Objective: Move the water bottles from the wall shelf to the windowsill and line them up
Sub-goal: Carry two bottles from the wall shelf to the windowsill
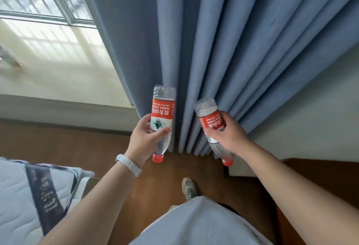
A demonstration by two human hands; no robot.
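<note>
Here, at the far left, a white quilted mattress (17,196) lies below the pale windowsill (58,74). Next, the left hand (142,141) has its fingers (162,131) curled around a clear plastic water bottle with a red label (162,114), its red cap pointing down to the brown wooden floor (155,186). A blue pleated curtain (213,41) hangs behind. Further right, the right hand (228,135) grips a second clear red-labelled bottle (208,117), tilted, cap also down, apart from the first.
</note>
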